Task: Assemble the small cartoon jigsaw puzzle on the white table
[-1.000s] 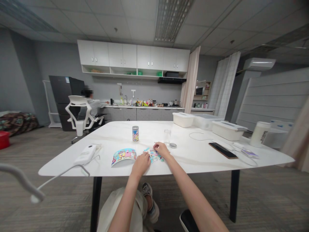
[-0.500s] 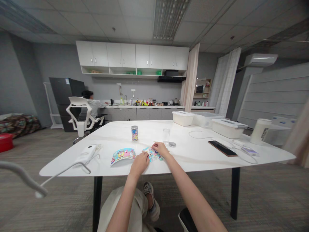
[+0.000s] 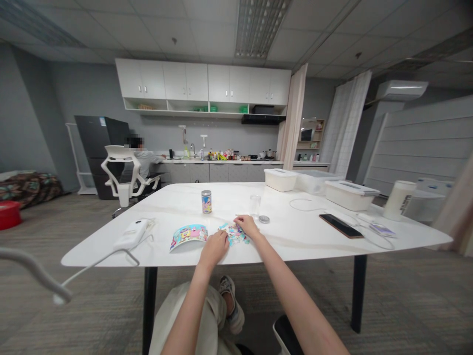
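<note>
A loose pile of small, colourful puzzle pieces [image 3: 238, 237] lies on the white table between my hands. At the pile's left edge rests my left hand [image 3: 216, 247], its fingers bent together; what they hold, if anything, is hidden. My right hand [image 3: 247, 226] reaches over the far side of the pile, thumb and fingers pinched on what looks like a puzzle piece, mostly covered. Left of my left hand stands a curved cartoon picture sheet [image 3: 189, 235]. Behind the pile are a cartoon-printed can [image 3: 206, 202], a clear jar [image 3: 254, 205] and a grey round lid [image 3: 263, 219].
A white power strip [image 3: 132, 234] with its cable lies at the table's left. On the right are a phone [image 3: 340, 225], cables, lidded white boxes [image 3: 351, 195] and a white tumbler [image 3: 399, 199]. Beyond the table, a person [image 3: 142, 158] sits by the kitchen counter [image 3: 225, 172].
My right hand has shifted very slightly to the right over the pile. My left hand stays almost in place. The view has tilted a little.
</note>
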The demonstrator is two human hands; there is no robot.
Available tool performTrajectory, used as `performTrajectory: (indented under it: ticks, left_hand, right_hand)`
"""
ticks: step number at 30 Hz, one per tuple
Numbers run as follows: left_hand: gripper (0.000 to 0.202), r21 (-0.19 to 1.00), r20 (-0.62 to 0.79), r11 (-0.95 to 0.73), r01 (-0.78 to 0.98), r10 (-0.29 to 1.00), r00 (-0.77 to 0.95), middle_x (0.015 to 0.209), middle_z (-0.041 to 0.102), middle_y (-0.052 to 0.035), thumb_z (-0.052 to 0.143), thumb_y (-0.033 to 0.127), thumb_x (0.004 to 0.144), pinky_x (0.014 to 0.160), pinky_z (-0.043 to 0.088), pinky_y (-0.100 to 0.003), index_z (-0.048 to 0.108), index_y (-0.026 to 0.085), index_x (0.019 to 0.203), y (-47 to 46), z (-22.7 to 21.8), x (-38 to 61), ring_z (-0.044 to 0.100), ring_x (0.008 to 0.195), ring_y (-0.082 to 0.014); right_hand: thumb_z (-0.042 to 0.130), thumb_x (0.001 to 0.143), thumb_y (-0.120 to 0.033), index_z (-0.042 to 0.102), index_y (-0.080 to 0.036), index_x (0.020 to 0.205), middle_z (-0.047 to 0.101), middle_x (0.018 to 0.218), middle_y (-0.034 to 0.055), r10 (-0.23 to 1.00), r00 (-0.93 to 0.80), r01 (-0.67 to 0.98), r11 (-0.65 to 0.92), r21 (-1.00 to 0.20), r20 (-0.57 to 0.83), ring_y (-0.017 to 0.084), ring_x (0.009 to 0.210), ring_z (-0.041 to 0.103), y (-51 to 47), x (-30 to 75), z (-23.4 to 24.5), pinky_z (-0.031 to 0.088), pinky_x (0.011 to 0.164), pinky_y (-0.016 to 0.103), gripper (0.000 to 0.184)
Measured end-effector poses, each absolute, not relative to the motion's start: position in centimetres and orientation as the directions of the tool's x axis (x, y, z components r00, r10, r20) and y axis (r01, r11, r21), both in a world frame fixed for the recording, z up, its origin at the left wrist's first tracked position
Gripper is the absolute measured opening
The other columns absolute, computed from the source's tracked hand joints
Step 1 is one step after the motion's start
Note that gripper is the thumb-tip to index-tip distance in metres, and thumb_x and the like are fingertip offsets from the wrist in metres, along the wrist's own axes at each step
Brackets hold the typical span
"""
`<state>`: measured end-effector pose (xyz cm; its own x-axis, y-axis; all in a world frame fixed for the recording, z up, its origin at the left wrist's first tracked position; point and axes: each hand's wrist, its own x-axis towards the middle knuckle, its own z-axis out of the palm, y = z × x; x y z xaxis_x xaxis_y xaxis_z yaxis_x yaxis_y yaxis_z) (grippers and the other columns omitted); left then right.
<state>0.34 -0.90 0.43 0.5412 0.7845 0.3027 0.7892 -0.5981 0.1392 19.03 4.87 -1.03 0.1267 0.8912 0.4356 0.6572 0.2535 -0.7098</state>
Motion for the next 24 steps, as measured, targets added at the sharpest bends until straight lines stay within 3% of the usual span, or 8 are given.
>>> performTrajectory:
  ticks: [8,15,24]
  left_hand:
    - [0.028,0.130,0.306,-0.605,0.786,0.778,0.548,0.112,0.065,-0.0112,0.036,0.016,0.095,0.092,0.044,-0.033,0.062,0.015,0.107,-0.9,0.4,0.4,0.062,0.104,-0.0211]
    - [0.027,0.124,0.325,-0.610,0.782,0.770,0.549,0.112,0.065,-0.0098,0.037,0.016,0.095,0.090,0.044,-0.032,0.062,0.016,0.105,-0.4,-0.1,0.4,0.062,0.102,-0.0211]
    - [0.026,0.135,0.312,-0.610,0.781,0.775,0.550,0.111,0.066,-0.0098,0.038,0.016,0.095,0.091,0.043,-0.031,0.062,0.016,0.105,-0.6,0.1,0.3,0.062,0.104,-0.0209]
  right_hand:
    - [0.066,0.077,-0.018,0.073,-0.017,0.083,0.070,0.071,0.0018,0.876,0.225,0.622,0.207,-0.755,0.426,0.014,0.067,0.063,5.0,19.2,-1.0,0.046,0.068,0.023,0.010]
    - [0.064,0.076,-0.022,0.070,-0.017,0.076,0.069,0.068,0.0032,0.835,0.365,0.555,0.161,-0.816,0.413,0.017,0.068,0.063,4.9,19.8,-0.8,0.046,0.070,0.026,0.008]
    - [0.060,0.074,-0.030,0.069,-0.014,0.080,0.070,0.067,0.0049,0.816,0.504,0.301,0.142,-0.943,0.283,0.018,0.064,0.066,5.7,20.5,-0.8,0.047,0.055,0.024,0.019]
